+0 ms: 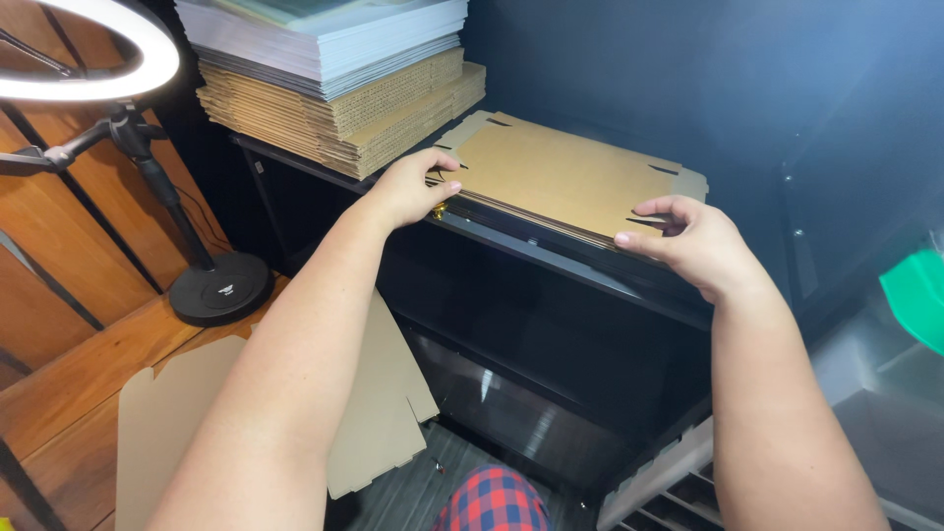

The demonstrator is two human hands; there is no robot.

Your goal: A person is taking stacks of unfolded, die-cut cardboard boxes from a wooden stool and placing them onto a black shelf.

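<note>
A stack of flat brown cardboard box blanks lies on a dark shelf. My left hand grips the stack's near left corner, thumb on top. Over at the near right edge, my right hand pinches the top sheets, with the fingers over the upper face and the thumb at the edge. Both arms reach forward from the bottom of the view.
A tall pile of corrugated cardboard topped by white sheets sits at the back left. A ring light on a stand with a round black base rests on the wooden floor. A flat cardboard blank lies below. A green object is at right.
</note>
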